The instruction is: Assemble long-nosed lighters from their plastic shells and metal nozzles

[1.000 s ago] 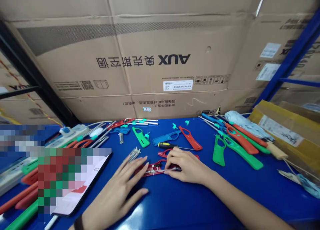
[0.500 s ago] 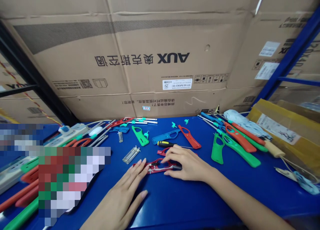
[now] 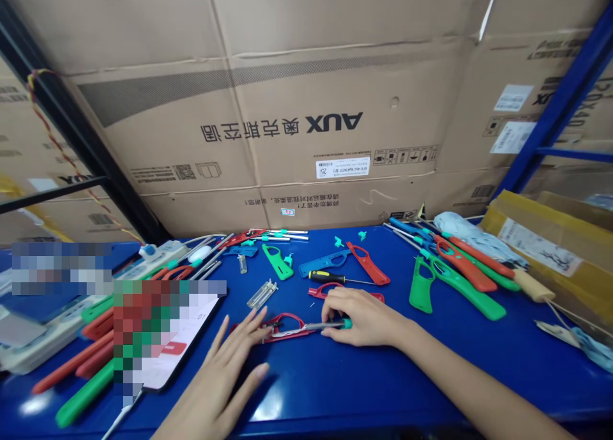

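My left hand lies with its fingers spread over the left end of a red lighter shell half, which it partly hides. A white wire and small dark parts show inside the shell. My right hand pinches a thin grey metal lighter tube with a teal collar at its right end. The tube's left part lies over the shell's right end. Behind my right hand sits another red shell half, partly covered. A yellow-and-black screwdriver lies just beyond it.
Clear fuel tanks lie left of centre. Green, blue and red shells lie farther back. Several lighters and a yellow-taped carton are at right. A power strip and a phone are at left.
The red shell half has shifted left under my left hand. A grey tube with a teal collar now shows in my right fingers, where a black piece was seen before. The view has shifted slightly.
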